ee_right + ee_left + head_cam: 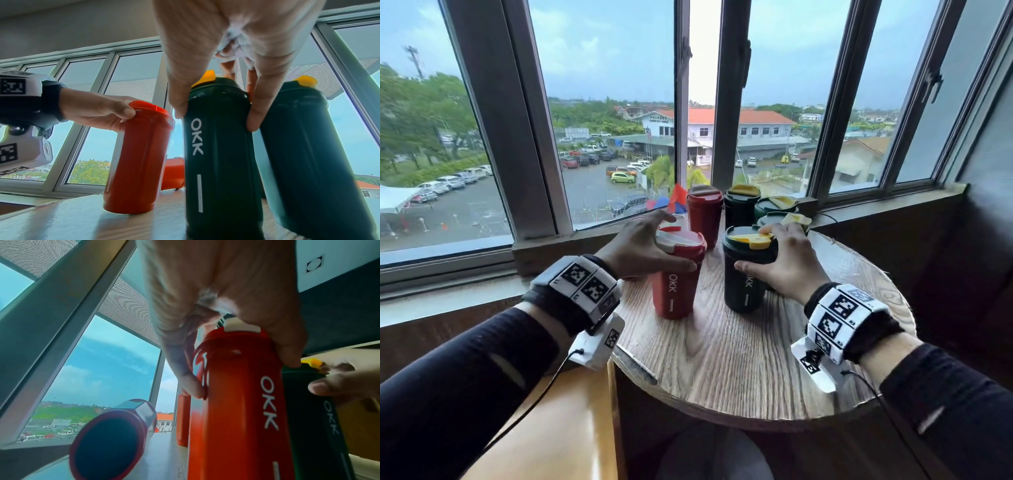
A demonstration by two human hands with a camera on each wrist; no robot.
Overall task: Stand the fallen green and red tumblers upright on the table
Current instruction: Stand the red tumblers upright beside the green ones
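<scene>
A red tumbler (674,287) with a white lid flap stands on its base on the round wooden table (739,359). My left hand (678,240) grips it round the lid from above. Beside it stands a dark green tumbler (746,281) with a yellow flap, and my right hand (753,246) grips its top, thumb in front and fingers behind. The left wrist view shows another red tumbler (111,438) lying on its side to the left, base toward the camera. My left wrist hides it in the head view.
Toward the window stand a second red tumbler (703,212) and three green tumblers (741,205) with yellow lids. The window sill (887,202) and frames border the table at the back. An orange-brown seat (571,428) lies at the lower left. The table's near half is bare wood.
</scene>
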